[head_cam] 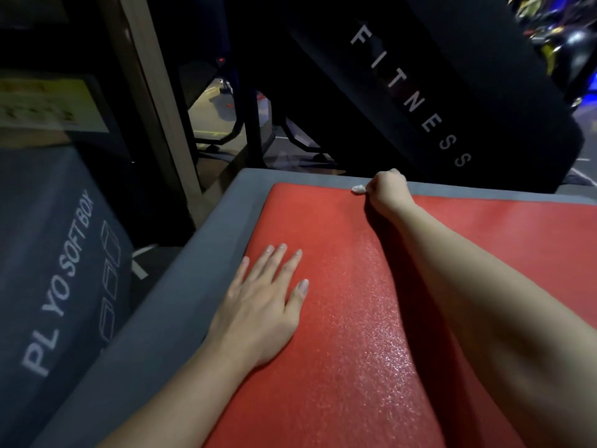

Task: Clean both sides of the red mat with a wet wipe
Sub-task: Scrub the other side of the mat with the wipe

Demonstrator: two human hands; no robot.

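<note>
Red mat (371,318) lies on the grey padded box (206,253), beneath both hands. Left hand (261,305), released and flat, presses it, apparently against sliding. Right hand (386,192), at the mat's far edge, grasps the wet wipe (358,189), which protrudes left of its knuckles.

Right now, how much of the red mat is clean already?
Looks done: the middle of the red mat glistens wet, so it seems wiped. In hand: the right hand grips the wipe at the far edge, while the left hand presses flat on the mat. Left: maybe the duller left strip, and the hidden underside; whether that was wiped cannot be seen.
</note>
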